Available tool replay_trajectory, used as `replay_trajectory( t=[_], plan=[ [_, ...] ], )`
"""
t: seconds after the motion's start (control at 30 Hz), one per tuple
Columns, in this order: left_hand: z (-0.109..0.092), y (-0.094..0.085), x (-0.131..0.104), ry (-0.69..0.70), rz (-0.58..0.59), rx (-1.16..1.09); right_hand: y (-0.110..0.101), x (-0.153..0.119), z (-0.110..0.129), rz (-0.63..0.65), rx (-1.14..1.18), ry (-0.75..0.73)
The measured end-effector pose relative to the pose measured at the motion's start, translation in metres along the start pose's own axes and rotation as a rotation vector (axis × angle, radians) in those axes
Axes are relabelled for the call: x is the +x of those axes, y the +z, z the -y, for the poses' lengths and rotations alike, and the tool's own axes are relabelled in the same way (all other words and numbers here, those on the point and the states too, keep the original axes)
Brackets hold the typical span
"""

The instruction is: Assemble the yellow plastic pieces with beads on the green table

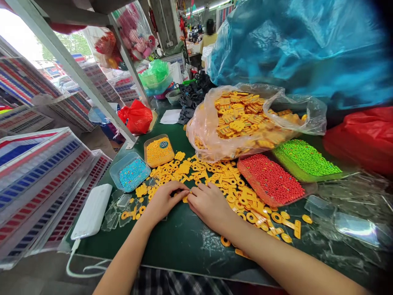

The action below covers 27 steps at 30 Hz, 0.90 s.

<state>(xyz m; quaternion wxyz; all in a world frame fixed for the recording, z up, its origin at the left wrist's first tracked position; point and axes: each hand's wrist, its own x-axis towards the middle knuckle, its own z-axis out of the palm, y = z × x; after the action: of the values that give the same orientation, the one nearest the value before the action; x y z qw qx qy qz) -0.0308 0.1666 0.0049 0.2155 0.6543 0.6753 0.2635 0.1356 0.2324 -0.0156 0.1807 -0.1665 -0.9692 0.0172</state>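
My left hand (166, 201) and my right hand (209, 205) meet at the fingertips over the near side of the green table (178, 241). Thumb and fingers of the left are pinched together, and the right hand's fingers are curled in against them. A small yellow plastic piece (185, 199) shows between and just under the fingertips; most of it is hidden. Just beyond both hands spreads a heap of loose yellow plastic parts (225, 172), some ring-shaped, some T-shaped. Clear plastic pieces (115, 211) lie left of my left hand.
Trays of blue beads (133, 174), yellow beads (159, 151), red beads (270, 178) and green beads (308, 157) surround the heap. Behind stands an open bag of yellow parts (239, 114). A white power bank (93, 209) with a cable lies left. A person (208, 39) is far back.
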Motion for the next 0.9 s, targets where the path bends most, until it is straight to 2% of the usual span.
replay_trajectory(
  t=[0.33,0.67,0.9],
  plan=[
    [0.004,0.0,0.001,0.024,-0.014,-0.002,-0.008,0.002,-0.002,0.088,0.025,0.027],
    [0.008,-0.004,-0.002,-0.018,-0.085,0.036,-0.012,-0.004,-0.013,0.024,0.039,0.049],
    [0.009,-0.012,-0.005,0.001,-0.025,0.098,-0.012,-0.006,-0.02,0.035,0.085,0.076]
  ],
)
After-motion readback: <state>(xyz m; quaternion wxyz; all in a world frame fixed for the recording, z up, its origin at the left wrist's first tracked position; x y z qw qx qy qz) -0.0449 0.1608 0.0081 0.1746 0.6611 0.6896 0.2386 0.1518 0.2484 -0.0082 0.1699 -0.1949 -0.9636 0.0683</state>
